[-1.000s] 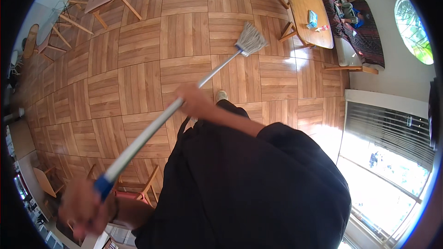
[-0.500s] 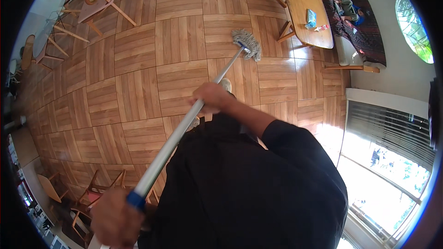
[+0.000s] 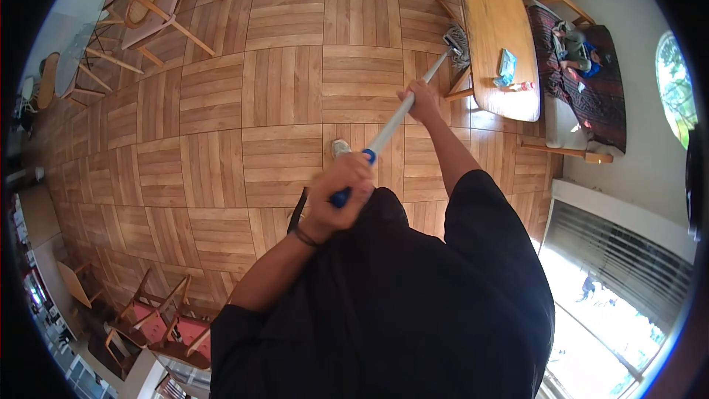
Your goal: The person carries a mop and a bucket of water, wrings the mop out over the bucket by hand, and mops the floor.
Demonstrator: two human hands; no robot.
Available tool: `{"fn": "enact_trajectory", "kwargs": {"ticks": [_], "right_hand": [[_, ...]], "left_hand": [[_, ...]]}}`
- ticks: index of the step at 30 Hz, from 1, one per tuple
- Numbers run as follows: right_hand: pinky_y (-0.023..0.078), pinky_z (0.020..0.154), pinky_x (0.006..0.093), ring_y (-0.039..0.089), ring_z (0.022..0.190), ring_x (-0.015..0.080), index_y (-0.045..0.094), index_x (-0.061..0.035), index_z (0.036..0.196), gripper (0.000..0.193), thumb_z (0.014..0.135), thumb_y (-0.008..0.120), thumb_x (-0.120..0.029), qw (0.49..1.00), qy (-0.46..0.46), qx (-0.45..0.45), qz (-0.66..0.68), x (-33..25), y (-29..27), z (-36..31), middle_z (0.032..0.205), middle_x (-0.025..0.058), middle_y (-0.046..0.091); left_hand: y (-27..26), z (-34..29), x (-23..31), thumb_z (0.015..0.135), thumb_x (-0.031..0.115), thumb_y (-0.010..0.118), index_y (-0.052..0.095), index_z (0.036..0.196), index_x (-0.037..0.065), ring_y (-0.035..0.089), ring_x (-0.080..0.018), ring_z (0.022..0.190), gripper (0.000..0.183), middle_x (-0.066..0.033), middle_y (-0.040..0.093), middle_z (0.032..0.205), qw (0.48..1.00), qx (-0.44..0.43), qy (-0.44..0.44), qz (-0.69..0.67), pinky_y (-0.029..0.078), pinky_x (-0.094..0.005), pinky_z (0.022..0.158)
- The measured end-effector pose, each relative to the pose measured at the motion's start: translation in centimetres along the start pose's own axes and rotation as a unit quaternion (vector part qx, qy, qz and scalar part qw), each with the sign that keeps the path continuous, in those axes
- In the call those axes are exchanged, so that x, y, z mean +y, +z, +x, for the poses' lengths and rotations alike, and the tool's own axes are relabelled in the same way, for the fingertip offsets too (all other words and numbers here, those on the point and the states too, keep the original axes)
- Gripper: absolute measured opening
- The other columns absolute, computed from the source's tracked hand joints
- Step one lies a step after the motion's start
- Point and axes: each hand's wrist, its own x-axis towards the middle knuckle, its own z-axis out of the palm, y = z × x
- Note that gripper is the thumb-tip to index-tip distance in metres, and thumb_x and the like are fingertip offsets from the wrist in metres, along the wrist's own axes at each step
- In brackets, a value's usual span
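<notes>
I hold a mop by its long pale handle (image 3: 390, 127), which slants away from me to the far right. Around the blue grip at its near end, my left hand (image 3: 341, 188) is closed, in front of my body. Further along the pole, my right hand (image 3: 423, 101) is wrapped round it with the arm stretched out. The grey string mop head (image 3: 458, 47) lies on the wood-patterned floor (image 3: 284, 96), at the left edge of the wooden table (image 3: 496, 37) and partly hidden beneath it.
On the table lie a blue packet (image 3: 507, 68) and a small red-and-white item (image 3: 523, 86). Behind it, a person (image 3: 582, 55) is on a couch with a dark patterned cover (image 3: 607, 96). Chairs (image 3: 159, 11) stand far left, more red-seated chairs (image 3: 151, 321) near left. A bright window (image 3: 602, 325) is at right.
The mop head has slid right from the open floor to under the table's edge. My left hand has swung forward and right with the grip, and my right arm has extended.
</notes>
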Motion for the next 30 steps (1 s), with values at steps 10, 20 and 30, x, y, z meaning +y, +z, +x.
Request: {"fn": "enact_trajectory", "kwargs": {"ticks": [10, 20, 30], "right_hand": [[0.044, 0.058, 0.0419, 0.057, 0.065, 0.0317, 0.052, -0.0051, 0.06, 0.038, 0.077, 0.071, -0.033, 0.959, -0.174, -0.146, 0.171, -17.9, -2.5, -3.6, 0.065, 0.0128, 0.057], [0.04, 0.048, 0.0429, 0.053, 0.052, 0.0331, 0.047, -0.0085, 0.056, 0.047, 0.085, 0.061, -0.042, 0.752, -0.456, -0.296, 0.374, -31.6, -0.5, -25.6, 0.053, 0.0118, 0.049], [0.045, 0.057, 0.0424, 0.058, 0.063, 0.0318, 0.061, -0.0086, 0.07, 0.024, 0.084, 0.061, -0.028, 0.758, -0.457, -0.329, 0.329, -29.4, -0.2, -27.7, 0.062, 0.0097, 0.058]], "left_hand": [[-11.7, -3.4, 21.4, 0.085, 0.024, 0.047, 0.031, 0.058, 0.015, 0.032, -0.0097, 0.038, 0.032, 0.003, 0.033, 0.043, 0.964, 0.2, 0.142, 0.098, 0.03, -0.0279, 0.047], [-0.1, -14.4, 39.8, 0.087, 0.025, 0.048, 0.035, 0.061, 0.017, 0.034, -0.007, 0.04, 0.03, 0.0068, 0.035, 0.045, 0.959, 0.102, 0.26, 0.058, 0.033, -0.0258, 0.051], [4.4, -19.7, 39.2, 0.093, 0.025, 0.045, 0.039, 0.067, 0.015, 0.036, -0.0073, 0.04, 0.029, 0.0061, 0.039, 0.05, 0.931, 0.196, 0.282, 0.125, 0.036, -0.0242, 0.046]]}}
